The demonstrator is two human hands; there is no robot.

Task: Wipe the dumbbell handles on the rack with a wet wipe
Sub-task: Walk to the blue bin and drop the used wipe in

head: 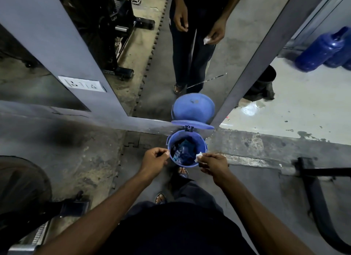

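My right hand pinches a crumpled white wet wipe just over the right rim of a small blue pedal bin. The bin's lid stands open, and dark blue bags and scraps lie inside. My left hand hovers at the bin's left rim with its fingers loosely curled, and nothing shows in it. My sandalled foot is at the bin's base. No dumbbell or rack is in view.
A wall mirror behind the bin reflects my legs, both hands and the wipe. Blue water jugs lie at the upper right. Black gym equipment frames stand at the lower left and right. A switch plate is on the wall.
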